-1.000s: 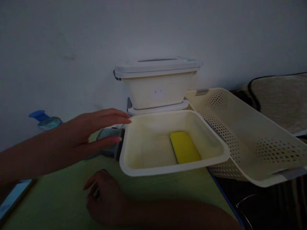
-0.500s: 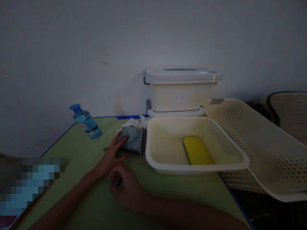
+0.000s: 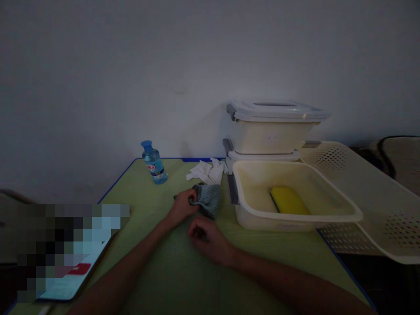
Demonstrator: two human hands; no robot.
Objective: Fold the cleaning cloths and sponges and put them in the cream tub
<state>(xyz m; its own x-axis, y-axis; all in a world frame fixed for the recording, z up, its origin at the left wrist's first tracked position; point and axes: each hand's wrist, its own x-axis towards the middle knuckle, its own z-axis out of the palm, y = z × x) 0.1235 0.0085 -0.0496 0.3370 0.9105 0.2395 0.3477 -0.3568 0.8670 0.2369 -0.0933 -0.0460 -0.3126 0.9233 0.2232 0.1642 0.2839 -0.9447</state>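
A folded grey-blue textured cloth [image 3: 210, 199] lies on the green table [image 3: 157, 267] left of the white tub. My left hand [image 3: 184, 204] has its fingers closed on the cloth's left edge, which is bunched up. My right hand [image 3: 210, 240] is just below the cloth and apart from it, its fingers curled loosely inward with nothing visible in them. White crumpled tissues [image 3: 208, 170] lie behind the cloth.
A white tub [image 3: 244, 218] holds a yellow sponge [image 3: 290, 201]. Behind it stand stacked lidded boxes [image 3: 272, 135]. A perforated basket [image 3: 370, 188] is at the right. A blue bottle [image 3: 154, 164] stands at the back left. A partly blurred tablet-like screen [image 3: 70, 282] is at the lower left.
My left hand has gone from spread fingers to gripping the cloth, whose left side is now crumpled. My right hand stays curled. The view has shifted left.
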